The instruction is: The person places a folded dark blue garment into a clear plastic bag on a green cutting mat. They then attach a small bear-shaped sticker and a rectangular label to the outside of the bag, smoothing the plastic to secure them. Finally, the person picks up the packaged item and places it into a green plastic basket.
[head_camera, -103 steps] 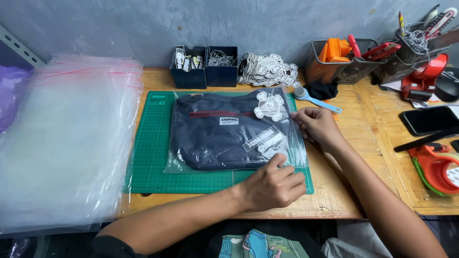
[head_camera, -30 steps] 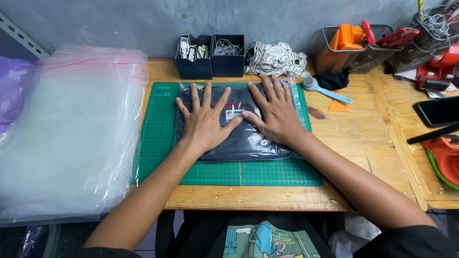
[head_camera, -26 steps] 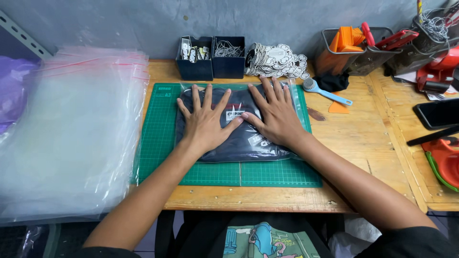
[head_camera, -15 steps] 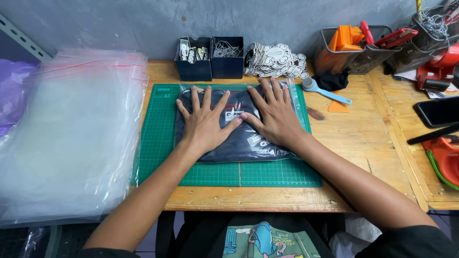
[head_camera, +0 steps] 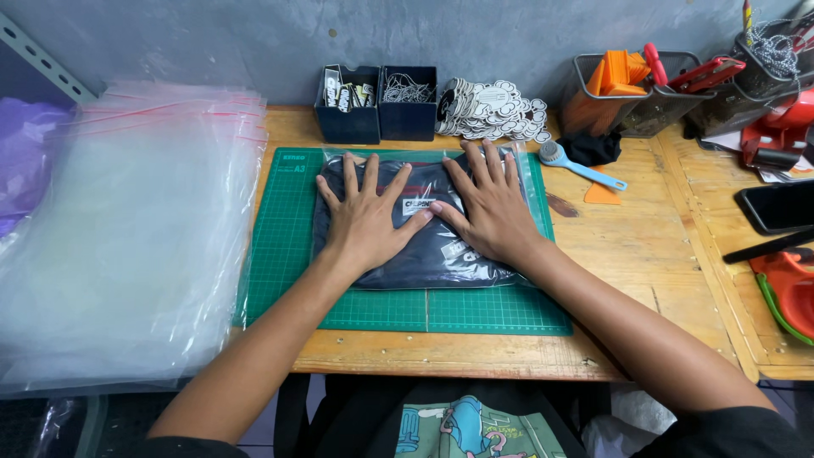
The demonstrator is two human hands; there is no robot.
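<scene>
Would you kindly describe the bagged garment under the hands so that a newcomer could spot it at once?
Start at the wooden workbench and find the green cutting mat in its middle. On the mat lies a folded dark navy garment sealed in a clear plastic bag, with the left hand and right hand pressed flat on it. Unlike the empty clear bags stacked beside the mat, this one is filled.

Dark navy cloth garment (head_camera: 398, 259), matt, sealed in a clear glossy plastic bag (head_camera: 524, 174) with shiny creases. Under it a green cutting mat (head_camera: 280, 246), matt rubbery surface with a fine printed grid. Table (head_camera: 644, 254) is bare wood, worn and stained, rough grain. Big stack of clear plastic bags (head_camera: 127, 246) at left, smooth, hazy sheen. Two small dark boxes (head_camera: 377, 123), matt. Metal mesh basket (head_camera: 670, 97), dull grey. Light blue plastic brush (head_camera: 577, 165), smooth.
</scene>
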